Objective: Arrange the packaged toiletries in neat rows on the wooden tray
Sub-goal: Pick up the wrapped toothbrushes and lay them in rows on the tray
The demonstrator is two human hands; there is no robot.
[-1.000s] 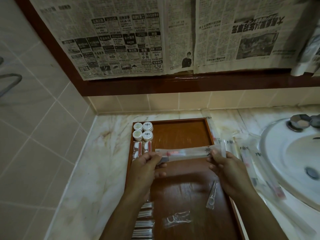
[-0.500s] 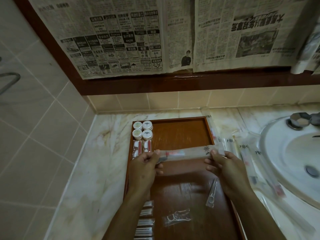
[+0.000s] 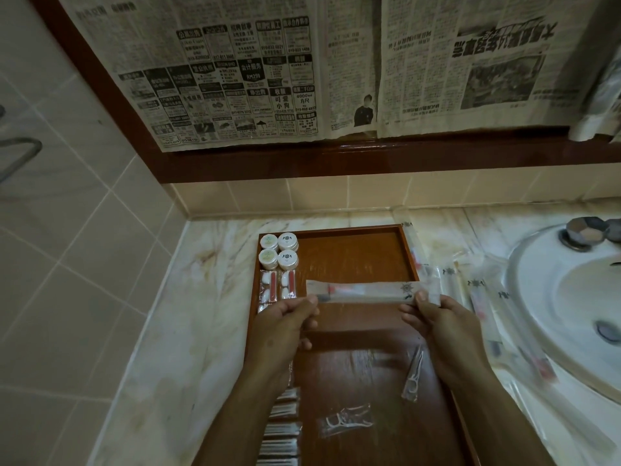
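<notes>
A long clear packet with a toothbrush (image 3: 364, 292) hangs crosswise over the wooden tray (image 3: 349, 250). My left hand (image 3: 285, 322) pinches its left end and my right hand (image 3: 443, 322) pinches its right end. Along the tray's left side lie several small white round jars (image 3: 279, 251), vanity packets with cotton and a red strip (image 3: 279, 286), and a row of thin white sachets (image 3: 281, 428). Two clear floss-pick packets (image 3: 347, 422) (image 3: 414, 375) lie loose on the tray's near part.
More long toothbrush packets (image 3: 477, 290) lie scattered on the marble counter (image 3: 208, 297) between the tray and the white basin (image 3: 571, 304). A tap (image 3: 588, 232) stands at the basin's back. Newspaper covers the framed mirror (image 3: 302, 72) above. A tiled wall stands to the left.
Both hands have kept hold of the toothbrush packet; it has stayed nearly in place over the tray, shifting only slightly.
</notes>
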